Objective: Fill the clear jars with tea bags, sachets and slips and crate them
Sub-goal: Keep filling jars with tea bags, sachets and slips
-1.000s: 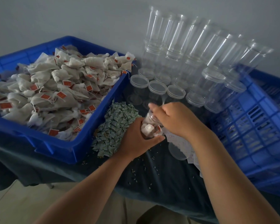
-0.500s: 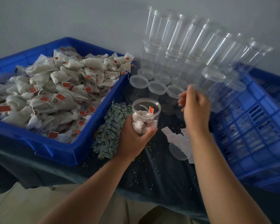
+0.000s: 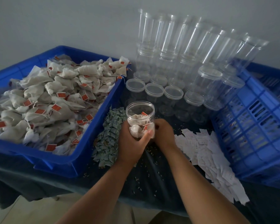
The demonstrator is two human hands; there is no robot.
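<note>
fig.: open clear jar (image 3: 140, 110), part-filled w/ tea bags (image 3: 136, 130), held up off the desk (image 3: 152, 178). the left hand (image 3: 131, 143) wraps the jar's lower half from the near-left, fingers (image 3: 146, 135) curled across the front wall, i.e. grasping it. the right hand (image 3: 164, 135) sits against the jar's right side. its fingers are hidden behind the jar, so cannot tell if they clasp it or hold anything. green sachets (image 3: 110, 136) are heaped just left of the jar, white slips (image 3: 205, 151) spread to its right, and lidded empty jars (image 3: 153, 92) stand just beyond it. the blue bin (image 3: 74, 160) of loose bags is further left, the slatted blue crate (image 3: 257, 126) well to the right. judged step: bags look done; sachet + slip prob. not yet added, then lid & crate. to do it well: hold the mouth upright, grip low so the opening is free, and take one sachet + one slip only, since both piles overlap and will likely lift in clumps. tuck strings and tags below the rim before capping.
</note>
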